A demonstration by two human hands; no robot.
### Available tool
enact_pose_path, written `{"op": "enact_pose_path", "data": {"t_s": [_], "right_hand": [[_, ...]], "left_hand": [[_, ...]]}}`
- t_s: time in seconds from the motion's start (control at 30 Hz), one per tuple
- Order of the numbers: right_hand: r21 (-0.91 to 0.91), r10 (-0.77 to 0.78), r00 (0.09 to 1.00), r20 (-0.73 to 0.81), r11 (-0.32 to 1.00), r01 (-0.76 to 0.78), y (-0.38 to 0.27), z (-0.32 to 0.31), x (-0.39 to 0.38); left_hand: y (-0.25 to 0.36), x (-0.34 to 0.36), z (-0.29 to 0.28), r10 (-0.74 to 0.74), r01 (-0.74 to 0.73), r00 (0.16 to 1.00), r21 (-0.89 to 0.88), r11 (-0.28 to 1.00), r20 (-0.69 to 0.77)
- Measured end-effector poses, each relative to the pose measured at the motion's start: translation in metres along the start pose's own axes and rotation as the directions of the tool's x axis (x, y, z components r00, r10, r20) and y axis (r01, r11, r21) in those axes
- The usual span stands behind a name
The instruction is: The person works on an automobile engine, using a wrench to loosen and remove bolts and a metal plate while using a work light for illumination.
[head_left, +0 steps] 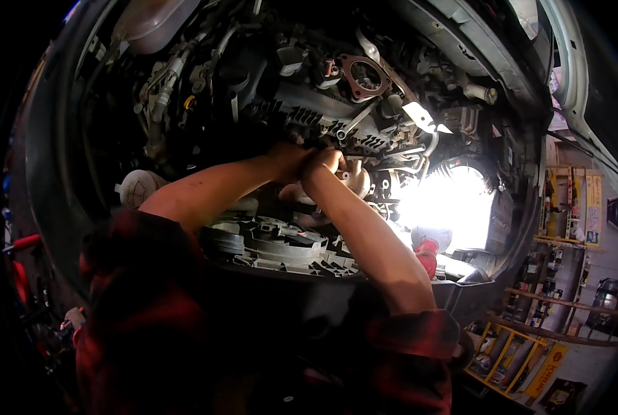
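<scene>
Both my arms reach over the front edge of an open car engine bay, and the hands meet low at the front of the engine (323, 104). My left hand (290, 159) is in deep shadow against the engine; its fingers are hidden. Beside it and touching it, my right hand (324, 164) has its fingers curled closed; whatever they hold cannot be made out. Just right of the right hand shows a rusty, curved metal manifold pipe (356, 181). A row of black, comb-like clips (305, 116) runs along the engine above the hands.
A glaring work light (454, 204) with a red part (427, 257) sits at right. The plastic fan shroud (274, 238) lies below my forearms. A ring-shaped flange (365, 76) tops the engine. At left is a white-capped reservoir (141, 188); yellow-framed shelves (565, 207) stand far right.
</scene>
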State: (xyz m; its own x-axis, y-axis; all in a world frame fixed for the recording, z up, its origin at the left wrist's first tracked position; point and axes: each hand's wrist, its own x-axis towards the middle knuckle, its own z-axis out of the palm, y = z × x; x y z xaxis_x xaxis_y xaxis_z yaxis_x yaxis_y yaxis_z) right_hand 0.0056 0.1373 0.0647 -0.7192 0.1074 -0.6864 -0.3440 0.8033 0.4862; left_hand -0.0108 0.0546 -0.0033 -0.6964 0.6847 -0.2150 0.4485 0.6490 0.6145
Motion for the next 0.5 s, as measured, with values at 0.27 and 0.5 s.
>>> {"op": "enact_pose_path", "data": {"t_s": [0.27,0.5], "right_hand": [[-0.073,-0.019,1.000,-0.023,0.997,0.017,-0.010,-0.014,-0.016],[-0.136,0.001,1.000,0.012,0.991,0.000,-0.009,0.004,0.006]], "left_hand": [[-0.051,-0.007,0.063,0.037,0.023,0.993,-0.502,0.865,0.109],[-0.009,-0.022,0.030,-0.035,0.064,0.991,-0.228,0.972,0.127]]}}
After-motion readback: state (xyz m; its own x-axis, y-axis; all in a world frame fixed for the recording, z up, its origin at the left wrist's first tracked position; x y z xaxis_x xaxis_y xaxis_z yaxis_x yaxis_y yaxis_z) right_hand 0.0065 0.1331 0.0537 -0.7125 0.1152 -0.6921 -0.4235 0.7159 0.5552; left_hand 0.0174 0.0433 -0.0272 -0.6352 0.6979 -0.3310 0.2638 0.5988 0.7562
